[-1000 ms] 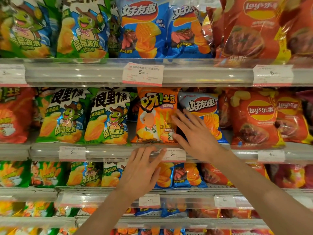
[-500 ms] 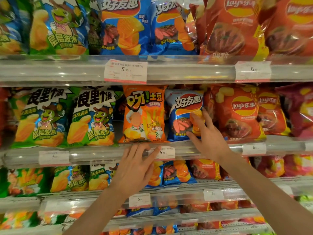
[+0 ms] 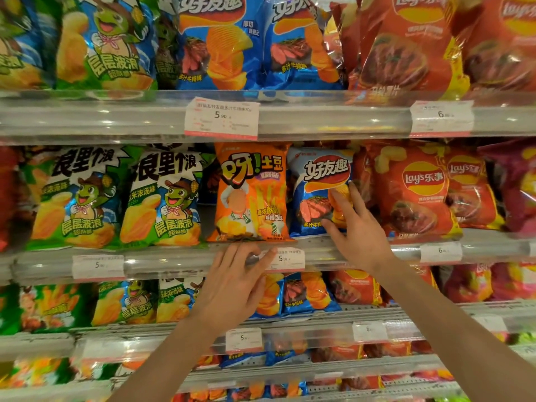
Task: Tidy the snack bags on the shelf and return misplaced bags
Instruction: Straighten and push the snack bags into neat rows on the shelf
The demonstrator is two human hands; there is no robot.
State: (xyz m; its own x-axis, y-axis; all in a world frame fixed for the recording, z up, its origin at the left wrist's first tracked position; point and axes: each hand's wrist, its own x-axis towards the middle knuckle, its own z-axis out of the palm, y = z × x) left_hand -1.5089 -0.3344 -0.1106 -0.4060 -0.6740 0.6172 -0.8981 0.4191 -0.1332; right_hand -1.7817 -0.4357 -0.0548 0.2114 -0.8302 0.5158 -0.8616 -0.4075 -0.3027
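An orange snack bag (image 3: 251, 192) stands upright on the middle shelf between green bags and a blue chip bag (image 3: 317, 184). My right hand (image 3: 355, 230) lies with spread fingers on the lower right of the blue bag, touching it without closing around it. My left hand (image 3: 232, 288) rests open on the clear shelf rail (image 3: 174, 264) just below the orange bag, fingertips by a price tag (image 3: 285, 259). It holds nothing.
Two green chip bags (image 3: 116, 198) stand left of the orange bag, red Lay's bags (image 3: 417, 190) to the right. Blue, green and red bags fill the shelf above (image 3: 220, 42) and the shelves below. Clear rails carry price tags.
My right hand slid rightward from the seam between the orange and blue bags onto the blue bag's right side. The left hand stayed on the rail. The camera moved closer.
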